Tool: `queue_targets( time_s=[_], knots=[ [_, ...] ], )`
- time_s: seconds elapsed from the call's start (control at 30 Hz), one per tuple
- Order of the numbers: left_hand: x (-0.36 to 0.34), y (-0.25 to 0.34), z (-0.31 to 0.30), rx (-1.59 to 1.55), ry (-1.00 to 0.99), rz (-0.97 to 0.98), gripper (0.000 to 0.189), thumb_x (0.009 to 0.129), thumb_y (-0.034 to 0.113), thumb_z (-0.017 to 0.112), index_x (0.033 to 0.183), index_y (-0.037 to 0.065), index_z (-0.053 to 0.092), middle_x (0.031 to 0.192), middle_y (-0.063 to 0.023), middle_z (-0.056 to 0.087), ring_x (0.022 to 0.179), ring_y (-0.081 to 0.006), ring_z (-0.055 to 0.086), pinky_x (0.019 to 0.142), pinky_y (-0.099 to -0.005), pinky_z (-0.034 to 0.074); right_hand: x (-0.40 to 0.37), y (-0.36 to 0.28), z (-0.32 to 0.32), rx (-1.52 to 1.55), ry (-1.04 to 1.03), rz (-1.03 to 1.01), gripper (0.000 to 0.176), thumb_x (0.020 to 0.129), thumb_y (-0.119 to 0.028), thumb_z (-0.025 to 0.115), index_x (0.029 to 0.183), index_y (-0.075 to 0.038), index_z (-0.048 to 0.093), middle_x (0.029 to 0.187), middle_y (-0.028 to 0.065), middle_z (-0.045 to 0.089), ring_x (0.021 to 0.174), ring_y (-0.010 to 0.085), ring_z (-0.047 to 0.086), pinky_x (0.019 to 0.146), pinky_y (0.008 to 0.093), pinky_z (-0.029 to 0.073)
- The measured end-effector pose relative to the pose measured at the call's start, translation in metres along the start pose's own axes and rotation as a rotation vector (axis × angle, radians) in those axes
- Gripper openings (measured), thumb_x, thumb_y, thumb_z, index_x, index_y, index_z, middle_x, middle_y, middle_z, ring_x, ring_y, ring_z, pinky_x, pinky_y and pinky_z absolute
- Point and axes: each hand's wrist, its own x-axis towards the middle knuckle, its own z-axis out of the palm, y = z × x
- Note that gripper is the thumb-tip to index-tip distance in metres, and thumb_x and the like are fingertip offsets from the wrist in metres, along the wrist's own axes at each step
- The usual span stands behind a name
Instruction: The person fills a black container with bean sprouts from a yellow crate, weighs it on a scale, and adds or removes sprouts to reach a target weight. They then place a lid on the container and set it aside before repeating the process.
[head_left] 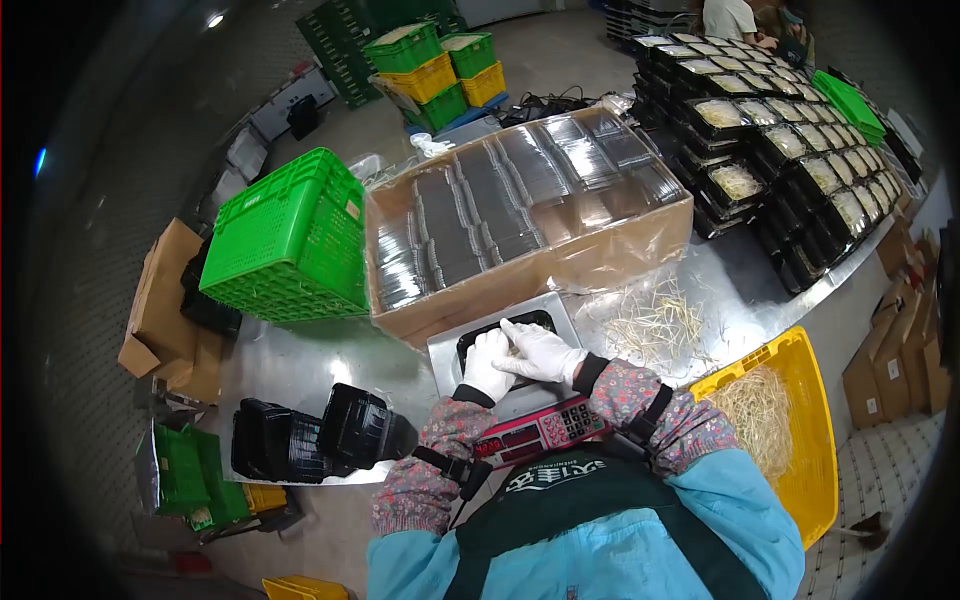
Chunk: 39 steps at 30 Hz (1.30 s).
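Note:
Both my hands, in white gloves, meet over a black plastic tray [545,319] on the flat metal pan of a scale [450,345]. My left hand [488,366] is closed at the tray's left side, its fingertips hidden. From the right, my right hand [545,353] reaches across, its fingers and thumb closed around a small clump of pale stalks [515,351] that shows between the gloves. The gloves cover most of the tray. Just below is the scale's red keypad panel [540,432] with a lit display. Loose pale stalks [655,322] lie on the metal table to the right.
A carton [520,268] of stacked clear plastic lids stands behind the scale, beside a green crate [290,235]. Stacked black trays [290,440] lie left. A yellow crate [815,440] of stalks is right. Filled trays [760,150] are piled at the back right; people are beyond.

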Motion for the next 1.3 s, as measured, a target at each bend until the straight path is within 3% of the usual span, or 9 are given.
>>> queue_targets(
  time_s=[0.2, 0.27, 0.37, 0.57, 0.77, 1.0, 1.1, 1.23, 1.3],
  knots=[
    [-0.017, 0.011, -0.021, -0.193, 0.197, -0.014, 0.064, 0.086, 0.044, 0.064, 0.13, 0.0, 0.052, 0.125, -0.0208, 0.057, 0.118, -0.0356, 0.052, 0.102, -0.0449, 0.039, 0.056, 0.021, -0.11, -0.022, 0.27, -0.009, 0.041, 0.085, -0.031, 0.063, 0.115, -0.004, 0.066, 0.107, 0.0191, 0.067, 0.103, 0.0345, 0.063, 0.091, 0.0414, 0.049],
    [-0.024, 0.013, -0.032, -0.251, 0.29, -0.047, 0.055, 0.087, 0.033, 0.065, 0.128, -0.001, 0.053, 0.127, -0.0216, 0.057, 0.12, -0.0365, 0.051, 0.103, -0.0437, 0.039, 0.081, 0.043, -0.121, -0.01, 0.276, 0.126, 0.032, 0.084, -0.03, 0.064, 0.105, -0.006, 0.07, 0.101, 0.0176, 0.069, 0.099, 0.0331, 0.064, 0.089, 0.0407, 0.05],
    [-0.042, 0.012, -0.055, -0.416, 0.412, -0.151, 0.045, 0.088, 0.02, 0.064, 0.126, -0.002, 0.055, 0.125, -0.0219, 0.057, 0.12, -0.0357, 0.052, 0.104, -0.0417, 0.039, 0.111, 0.071, -0.122, -0.328, 0.067, 0.118, 0.031, 0.082, -0.033, 0.065, 0.105, -0.013, 0.072, 0.106, 0.0135, 0.067, 0.104, 0.0314, 0.062, 0.091, 0.041, 0.049],
    [-0.1, 0.011, -0.087, -0.634, 0.562, -0.427, 0.034, 0.096, 0.014, 0.057, 0.126, -0.002, 0.057, 0.123, -0.016, 0.061, 0.116, -0.0227, 0.057, 0.1, -0.0329, 0.043, 0.143, 0.089, -0.126, -0.343, -0.084, 0.175, 0.03, 0.07, -0.021, 0.077, 0.099, -0.015, 0.068, 0.109, 0.0144, 0.063, 0.104, 0.0327, 0.062, 0.092, 0.0412, 0.05],
    [-0.146, -0.011, -0.072, -0.631, 0.647, -0.523, 0.03, 0.096, 0.009, 0.056, 0.122, -0.004, 0.059, 0.119, -0.0142, 0.064, 0.112, -0.0205, 0.06, 0.098, -0.0312, 0.044, 0.141, 0.103, -0.109, -0.451, 0.104, -0.143, 0.011, 0.076, -0.021, 0.07, 0.083, -0.012, 0.068, 0.092, 0.0099, 0.065, 0.09, 0.0315, 0.064, 0.079, 0.0437, 0.052],
    [-0.147, -0.001, -0.075, -0.935, 0.66, -0.582, 0.034, 0.097, 0.007, 0.055, 0.129, -0.003, 0.054, 0.123, -0.0131, 0.062, 0.113, -0.0168, 0.058, 0.099, -0.0283, 0.044, 0.11, 0.069, -0.148, -0.443, 0.281, -0.168, 0.018, 0.086, -0.026, 0.065, 0.094, -0.012, 0.072, 0.09, 0.0076, 0.067, 0.086, 0.0293, 0.064, 0.078, 0.0391, 0.052],
    [-0.136, 0.005, -0.083, -1.046, 0.662, -0.56, 0.042, 0.097, 0.01, 0.056, 0.136, -0.003, 0.046, 0.128, -0.014, 0.058, 0.115, -0.0175, 0.057, 0.098, -0.0285, 0.045, 0.094, 0.036, -0.185, -0.151, 0.591, -0.317, 0.015, 0.087, -0.017, 0.069, 0.099, -0.009, 0.071, 0.093, 0.0054, 0.069, 0.077, 0.0194, 0.066, 0.07, 0.0293, 0.051],
    [-0.111, 0.012, -0.095, -1.318, 0.684, -0.396, 0.061, 0.097, 0.026, 0.058, 0.145, -0.001, 0.032, 0.133, -0.0166, 0.052, 0.113, -0.0215, 0.058, 0.09, -0.0321, 0.051, 0.041, -0.032, -0.212, 0.704, 0.4, 0.026, 0.019, 0.091, -0.011, 0.065, 0.108, -0.002, 0.067, 0.094, -0.0002, 0.068, 0.081, 0.0049, 0.06, 0.072, 0.0211, 0.049],
    [-0.097, 0.017, -0.092, -1.505, 0.669, -0.197, 0.069, 0.096, 0.031, 0.06, 0.146, -0.002, 0.027, 0.131, -0.0173, 0.052, 0.111, -0.0225, 0.058, 0.087, -0.0331, 0.053, 0.015, -0.049, -0.187, 0.733, 0.327, -0.033, 0.018, 0.091, -0.011, 0.064, 0.107, -0.004, 0.066, 0.101, 0.0007, 0.066, 0.08, 0.0028, 0.059, 0.067, 0.0186, 0.048]
  ],
)
